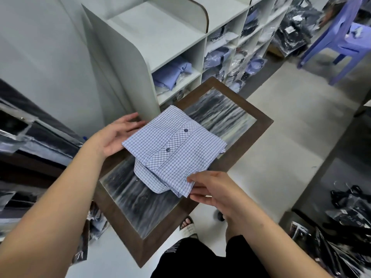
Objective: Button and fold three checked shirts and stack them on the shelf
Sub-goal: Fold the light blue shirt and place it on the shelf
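A folded blue-and-white checked shirt (174,149) with two dark buttons showing on its placket sits above a small dark-framed table (259,125). My left hand (116,137) lies under the shirt's left edge, palm up with straight fingers. My right hand (208,187) is at the shirt's near right corner, its thumb on top of the fabric and its fingers below it. The white shelf unit (160,37) stands just behind the table, its top surface bare.
The shelf's cubbies hold folded blue shirts (170,75) and bagged garments. A purple plastic chair (345,37) stands at the far right. Dark bagged clothes (351,233) lie on the floor at right. More packaged items sit on a dark counter (30,137) at left.
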